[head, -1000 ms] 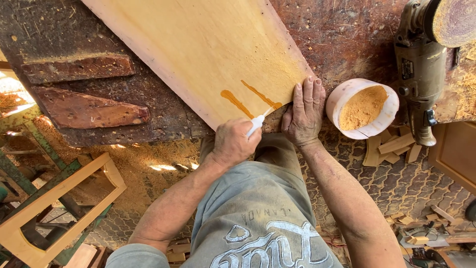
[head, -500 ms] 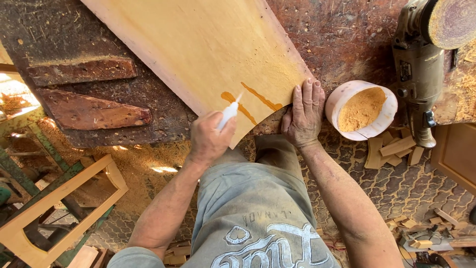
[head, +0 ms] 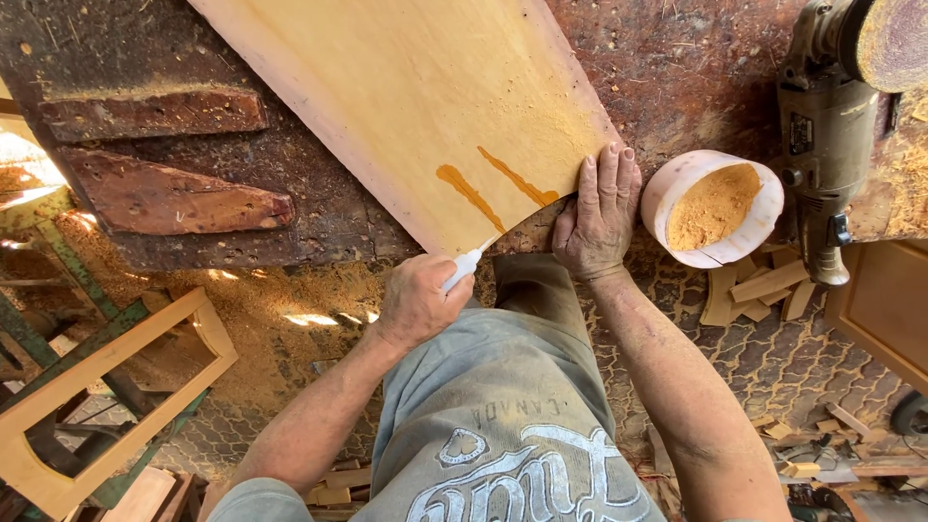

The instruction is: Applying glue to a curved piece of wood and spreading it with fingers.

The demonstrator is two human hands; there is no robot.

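Note:
A pale curved wooden board (head: 406, 87) lies across a dark, worn workbench (head: 677, 68). Two amber glue streaks (head: 483, 188) run along its near end. My left hand (head: 416, 302) grips a small white glue bottle (head: 467, 263), its nozzle touching the board's near edge at the end of the left streak. My right hand (head: 599, 215) lies flat with fingers together, pressing down on the board's near right corner. Fine sawdust dusts the board above that hand.
A white round tub of sawdust (head: 712, 206) stands right of my right hand. A grey angle grinder (head: 831, 126) lies at far right. Two dark wood offcuts (head: 174, 198) lie left on the bench. A wooden frame (head: 106, 387) and scraps (head: 764, 285) sit below.
My left hand drew the bottle from the right streak up to the top of the left streak, then down along it to the board's near edge. The right hand stayed put.

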